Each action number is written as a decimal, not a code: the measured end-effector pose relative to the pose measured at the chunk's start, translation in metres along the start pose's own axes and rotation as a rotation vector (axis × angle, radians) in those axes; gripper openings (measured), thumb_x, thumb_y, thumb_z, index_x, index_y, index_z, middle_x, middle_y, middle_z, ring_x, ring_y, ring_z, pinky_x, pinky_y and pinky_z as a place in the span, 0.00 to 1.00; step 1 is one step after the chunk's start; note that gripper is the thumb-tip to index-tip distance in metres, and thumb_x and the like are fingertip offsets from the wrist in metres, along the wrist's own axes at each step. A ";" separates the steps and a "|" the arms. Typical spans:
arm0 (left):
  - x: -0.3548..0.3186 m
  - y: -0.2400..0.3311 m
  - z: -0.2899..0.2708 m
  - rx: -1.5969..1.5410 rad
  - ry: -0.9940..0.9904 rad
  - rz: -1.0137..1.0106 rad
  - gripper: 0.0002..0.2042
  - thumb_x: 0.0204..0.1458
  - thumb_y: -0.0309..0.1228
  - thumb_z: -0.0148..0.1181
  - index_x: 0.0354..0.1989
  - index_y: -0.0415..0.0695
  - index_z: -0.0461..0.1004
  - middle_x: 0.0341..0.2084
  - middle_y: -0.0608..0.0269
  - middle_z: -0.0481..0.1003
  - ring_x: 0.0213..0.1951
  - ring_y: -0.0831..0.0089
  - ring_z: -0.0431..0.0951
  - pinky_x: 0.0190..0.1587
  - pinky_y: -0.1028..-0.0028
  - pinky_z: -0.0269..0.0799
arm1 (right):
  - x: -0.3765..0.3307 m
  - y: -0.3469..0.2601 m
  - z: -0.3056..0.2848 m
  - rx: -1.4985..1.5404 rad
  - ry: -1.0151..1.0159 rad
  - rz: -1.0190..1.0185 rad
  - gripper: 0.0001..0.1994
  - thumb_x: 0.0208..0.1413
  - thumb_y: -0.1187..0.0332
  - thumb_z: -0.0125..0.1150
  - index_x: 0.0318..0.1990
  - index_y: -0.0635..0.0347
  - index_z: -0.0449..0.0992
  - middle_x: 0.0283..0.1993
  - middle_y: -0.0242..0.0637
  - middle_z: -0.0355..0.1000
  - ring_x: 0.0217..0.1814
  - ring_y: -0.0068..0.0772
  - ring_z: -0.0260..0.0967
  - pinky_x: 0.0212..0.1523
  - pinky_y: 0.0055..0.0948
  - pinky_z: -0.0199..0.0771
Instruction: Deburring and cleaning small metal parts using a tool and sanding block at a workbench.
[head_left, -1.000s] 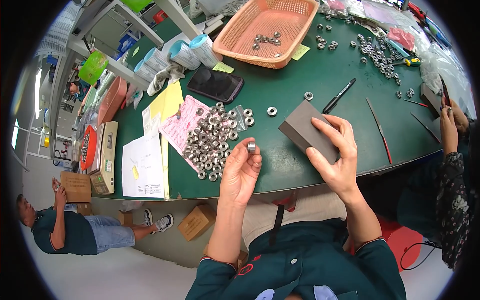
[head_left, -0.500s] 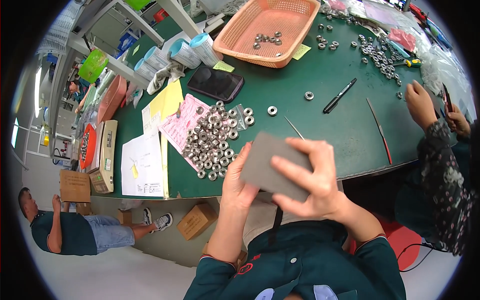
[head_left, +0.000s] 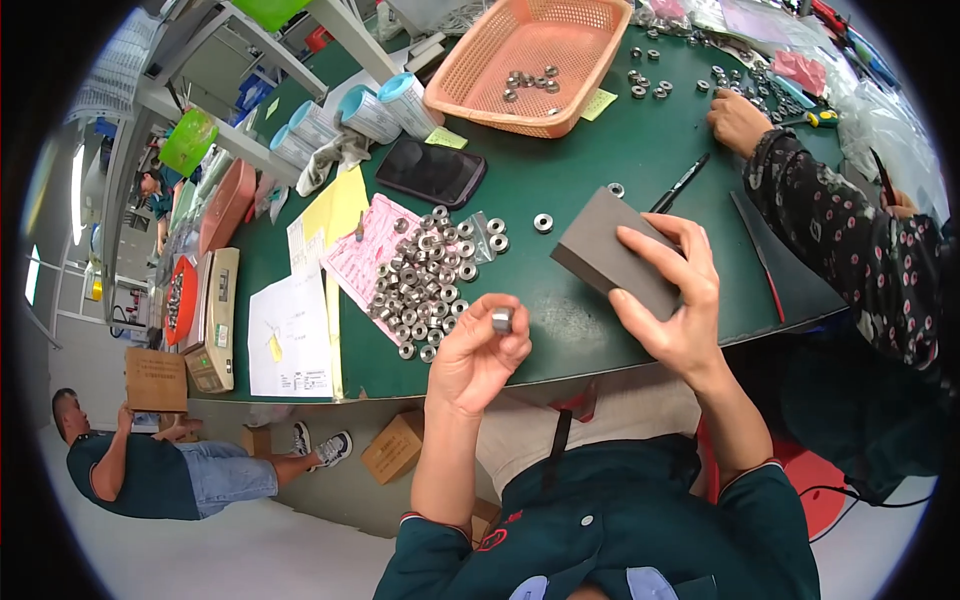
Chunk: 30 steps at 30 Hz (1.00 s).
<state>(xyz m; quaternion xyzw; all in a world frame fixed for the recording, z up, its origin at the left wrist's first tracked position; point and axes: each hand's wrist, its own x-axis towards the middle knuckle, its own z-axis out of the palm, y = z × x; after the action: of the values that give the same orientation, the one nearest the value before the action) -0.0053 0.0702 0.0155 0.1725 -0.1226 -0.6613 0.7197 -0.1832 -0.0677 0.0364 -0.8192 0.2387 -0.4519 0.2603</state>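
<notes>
Between the thumb and fingers of my left hand (head_left: 478,352) is a small metal ring (head_left: 502,320), held up over the table's near edge. My right hand (head_left: 675,305) grips a dark grey rectangular block (head_left: 617,250), raised to the right of the ring. A heap of shiny metal rings (head_left: 425,270) lies left of my left hand, partly on a pink sheet (head_left: 352,250). One loose ring (head_left: 543,223) sits just left of the block; another (head_left: 616,190) shows behind its far corner. A black pen (head_left: 682,182) lies beyond my right hand, its near end hidden.
An orange basket (head_left: 470,95) with several rings stands at the back. A phone (head_left: 430,170), papers (head_left: 290,340) and a scale (head_left: 213,320) are leftward. At right, a co-worker's hand (head_left: 738,122) reaches to scattered rings; a red-handled thin tool (head_left: 760,255) lies nearby.
My hands have moved apart: the block went up and right with my right hand, showing the ring in my left fingers. The co-worker's arm reached farther in. Another person at left now holds a carton higher.
</notes>
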 end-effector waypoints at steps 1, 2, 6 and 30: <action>0.004 0.002 -0.003 -0.084 0.033 -0.005 0.14 0.48 0.26 0.54 0.43 0.35 0.68 0.30 0.55 0.69 0.26 0.74 0.65 0.28 0.78 0.62 | -0.002 0.002 -0.002 0.025 -0.005 0.018 0.23 0.30 0.71 0.61 0.42 0.62 0.73 0.45 0.48 0.64 0.46 0.43 0.61 0.48 0.35 0.61; 0.004 0.004 -0.004 -0.134 0.072 -0.018 0.15 0.50 0.26 0.52 0.46 0.35 0.65 0.31 0.54 0.69 0.26 0.74 0.65 0.28 0.79 0.62 | -0.006 0.004 -0.003 0.010 -0.024 0.029 0.23 0.30 0.71 0.60 0.42 0.62 0.73 0.45 0.48 0.64 0.46 0.43 0.61 0.48 0.35 0.61; 0.008 0.006 -0.003 -0.185 0.126 -0.027 0.14 0.51 0.25 0.50 0.47 0.35 0.63 0.29 0.56 0.69 0.26 0.76 0.66 0.27 0.81 0.63 | -0.016 0.012 -0.002 0.057 0.036 0.077 0.23 0.29 0.68 0.63 0.41 0.61 0.74 0.44 0.47 0.64 0.45 0.42 0.61 0.46 0.34 0.57; 0.239 0.131 0.050 2.501 0.143 0.400 0.09 0.42 0.25 0.52 0.31 0.36 0.74 0.19 0.54 0.74 0.21 0.70 0.76 0.28 0.73 0.71 | -0.041 0.024 -0.055 -0.178 0.200 0.092 0.24 0.24 0.65 0.64 0.38 0.57 0.75 0.45 0.47 0.63 0.41 0.42 0.60 0.40 0.34 0.58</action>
<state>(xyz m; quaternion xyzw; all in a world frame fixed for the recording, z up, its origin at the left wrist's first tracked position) 0.1170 -0.1634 0.1021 0.7459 -0.6460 0.0361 0.1581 -0.2547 -0.0718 0.0206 -0.7781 0.3400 -0.4958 0.1819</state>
